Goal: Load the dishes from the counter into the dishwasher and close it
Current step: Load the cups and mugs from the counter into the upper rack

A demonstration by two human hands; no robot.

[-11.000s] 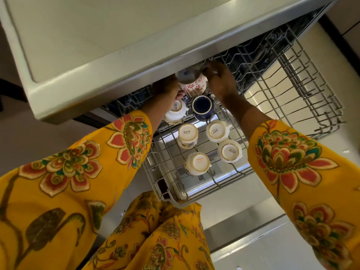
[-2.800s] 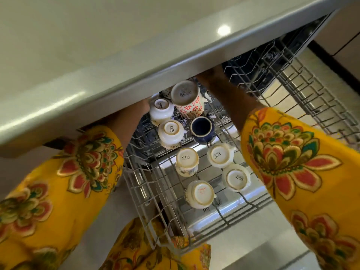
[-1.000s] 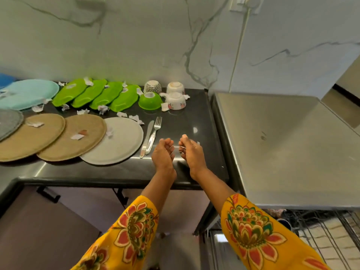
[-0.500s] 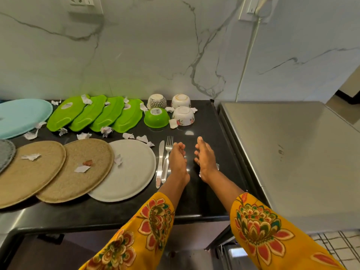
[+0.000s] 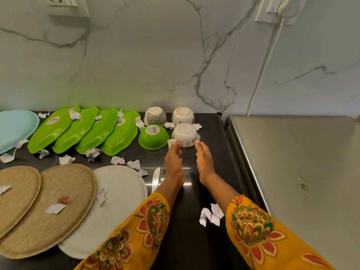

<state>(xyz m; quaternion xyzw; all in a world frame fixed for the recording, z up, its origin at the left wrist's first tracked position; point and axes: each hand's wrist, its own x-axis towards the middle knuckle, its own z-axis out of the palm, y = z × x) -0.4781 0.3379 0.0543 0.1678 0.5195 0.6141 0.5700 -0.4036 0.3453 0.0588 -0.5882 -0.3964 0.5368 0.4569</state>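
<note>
On the black counter (image 5: 204, 248) an upturned white floral bowl (image 5: 184, 134) stands nearest me. My left hand (image 5: 174, 161) and my right hand (image 5: 204, 161) reach flat toward it, fingers straight, fingertips at its left and right lower rim; neither grips it. Beside it sit an upturned green bowl (image 5: 153, 136), a dotted bowl (image 5: 155, 115) and another white bowl (image 5: 183, 115). Several green leaf-shaped plates (image 5: 85, 130) lie to the left. A knife (image 5: 155, 179) and a fork (image 5: 164, 171) lie beside my left wrist. The dishwasher is out of view.
Two woven round mats (image 5: 44, 207) and a white round mat (image 5: 116, 207) lie at the front left, a pale blue plate (image 5: 15, 128) at the far left. Torn paper scraps (image 5: 211, 216) are scattered about. A steel surface (image 5: 303, 172) adjoins on the right; a marble wall stands behind.
I turned from the dishwasher rack to the counter. Both hands have moved forward over the black counter, from beside the cutlery to the nearest white bowl.
</note>
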